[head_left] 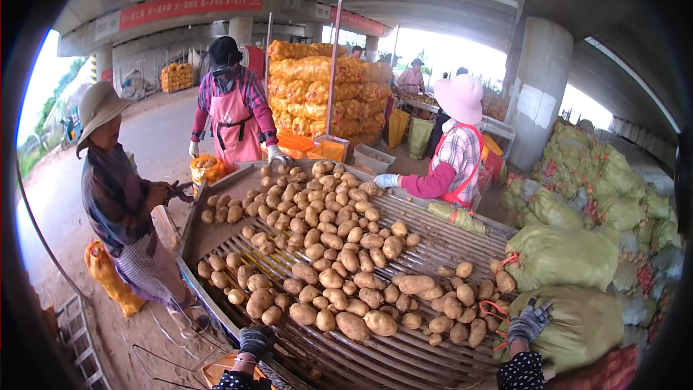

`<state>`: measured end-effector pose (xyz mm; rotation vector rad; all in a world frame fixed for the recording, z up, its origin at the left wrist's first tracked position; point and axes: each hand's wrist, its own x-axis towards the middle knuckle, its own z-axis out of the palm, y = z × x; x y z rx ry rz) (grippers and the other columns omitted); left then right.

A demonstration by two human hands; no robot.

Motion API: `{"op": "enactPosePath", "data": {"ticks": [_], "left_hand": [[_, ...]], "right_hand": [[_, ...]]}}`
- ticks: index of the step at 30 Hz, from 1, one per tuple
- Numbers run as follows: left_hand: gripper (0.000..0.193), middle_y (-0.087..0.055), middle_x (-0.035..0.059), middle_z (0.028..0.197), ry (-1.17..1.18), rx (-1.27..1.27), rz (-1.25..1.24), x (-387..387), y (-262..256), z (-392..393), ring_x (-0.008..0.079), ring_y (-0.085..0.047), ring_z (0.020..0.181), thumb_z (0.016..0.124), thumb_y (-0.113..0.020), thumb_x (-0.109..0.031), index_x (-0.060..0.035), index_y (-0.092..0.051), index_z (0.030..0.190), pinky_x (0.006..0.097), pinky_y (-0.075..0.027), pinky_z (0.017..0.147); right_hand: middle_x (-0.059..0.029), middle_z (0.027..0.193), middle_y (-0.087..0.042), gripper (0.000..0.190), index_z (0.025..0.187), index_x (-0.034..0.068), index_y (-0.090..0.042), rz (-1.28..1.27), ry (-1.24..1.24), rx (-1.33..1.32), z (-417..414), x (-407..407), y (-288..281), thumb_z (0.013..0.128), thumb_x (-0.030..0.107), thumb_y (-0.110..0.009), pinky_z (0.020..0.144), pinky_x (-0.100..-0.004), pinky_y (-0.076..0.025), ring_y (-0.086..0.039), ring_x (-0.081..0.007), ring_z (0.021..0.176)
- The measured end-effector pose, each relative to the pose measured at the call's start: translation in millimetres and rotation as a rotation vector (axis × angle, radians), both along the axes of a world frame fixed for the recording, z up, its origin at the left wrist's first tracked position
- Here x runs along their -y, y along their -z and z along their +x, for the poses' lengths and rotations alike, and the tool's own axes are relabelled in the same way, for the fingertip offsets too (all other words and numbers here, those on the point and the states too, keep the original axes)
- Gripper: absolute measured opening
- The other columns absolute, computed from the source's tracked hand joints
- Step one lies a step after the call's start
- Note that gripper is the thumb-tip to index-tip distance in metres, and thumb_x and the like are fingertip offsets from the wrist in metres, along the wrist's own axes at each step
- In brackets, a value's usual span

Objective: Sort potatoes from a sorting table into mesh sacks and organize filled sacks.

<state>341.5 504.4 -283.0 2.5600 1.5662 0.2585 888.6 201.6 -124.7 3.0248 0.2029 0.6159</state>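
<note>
Several loose potatoes (335, 227) lie across a slatted sorting table (433, 227) before me. My left hand (257, 342), in a dark glove, is at the table's near left edge; its fingers are bunched and partly hidden, so I cannot tell whether it grips the rim. In a grey striped glove, my right hand (530, 322) lies on a full green woven sack (574, 330) with its fingers apart. Red-orange cord shows at that sack's mouth, which faces the potatoes. Just behind it rests another tied green sack (563, 254).
Around the table stand a person in a pink apron (235, 124), a person in a pink hat (457, 141) and a person in a beige hat (124, 195). Stacked yellow net sacks (330, 86) rise behind. Green sacks (601, 179) are heaped at right; a concrete pillar (541, 92) stands beyond.
</note>
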Motion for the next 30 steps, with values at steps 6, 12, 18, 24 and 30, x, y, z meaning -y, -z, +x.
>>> {"op": "enactPosePath", "data": {"ticks": [6, 12, 18, 24, 30], "left_hand": [[0.022, -0.063, 0.0040, 0.067, -0.031, -0.058, -0.049, 5.0, -14.2, 3.8, 0.0248, -0.061, 0.064, 0.074, -0.055, -0.037, -0.0171, -0.065, 0.073, 0.0405, -0.045, 0.057], [0.023, -0.063, 0.0043, 0.067, -0.032, -0.013, -0.068, 3.8, -9.5, 0.5, 0.0255, -0.061, 0.064, 0.073, -0.055, -0.038, -0.0176, -0.065, 0.073, 0.0410, -0.045, 0.059], [0.022, -0.064, 0.0052, 0.067, -0.054, -0.033, -0.062, 3.2, -9.6, 3.4, 0.0264, -0.061, 0.065, 0.073, -0.054, -0.036, -0.0174, -0.066, 0.072, 0.0413, -0.046, 0.059], [0.021, -0.064, 0.0058, 0.067, -0.052, -0.009, -0.040, 1.4, -2.6, 1.2, 0.0264, -0.062, 0.065, 0.072, -0.054, -0.035, -0.0171, -0.065, 0.072, 0.0413, -0.046, 0.059], [0.022, -0.064, 0.0060, 0.067, -0.019, 0.013, 0.002, 0.6, -1.8, 0.6, 0.0264, -0.062, 0.065, 0.071, -0.056, -0.036, -0.0165, -0.065, 0.072, 0.0409, -0.046, 0.059]], "right_hand": [[-0.0233, 0.142, -0.016, 0.073, 0.133, 0.017, -0.031, -0.009, -0.002, -0.003, 1.4, 1.0, 1.7, 0.073, 0.042, -0.065, 0.107, -0.0477, -0.018, -0.019, -0.0378, 0.131], [-0.0241, 0.141, -0.017, 0.073, 0.133, 0.016, -0.031, -0.005, -0.022, 0.000, 2.6, 2.7, 3.7, 0.073, 0.042, -0.065, 0.107, -0.0487, -0.016, -0.018, -0.0380, 0.131], [-0.0225, 0.141, -0.019, 0.073, 0.133, 0.016, -0.032, 0.004, -0.041, 0.017, 4.3, 4.8, 4.8, 0.073, 0.043, -0.064, 0.107, -0.0484, -0.016, -0.017, -0.0373, 0.132], [-0.0211, 0.142, -0.019, 0.071, 0.133, 0.017, -0.035, 0.018, -0.015, -0.020, 0.6, 1.8, 0.6, 0.074, 0.042, -0.064, 0.107, -0.0480, -0.015, -0.016, -0.0370, 0.133], [-0.0218, 0.141, -0.020, 0.068, 0.132, 0.017, -0.036, 0.034, -0.037, 0.019, 6.1, 5.0, 6.8, 0.074, 0.040, -0.064, 0.108, -0.0481, -0.015, -0.017, -0.0370, 0.133]]}}
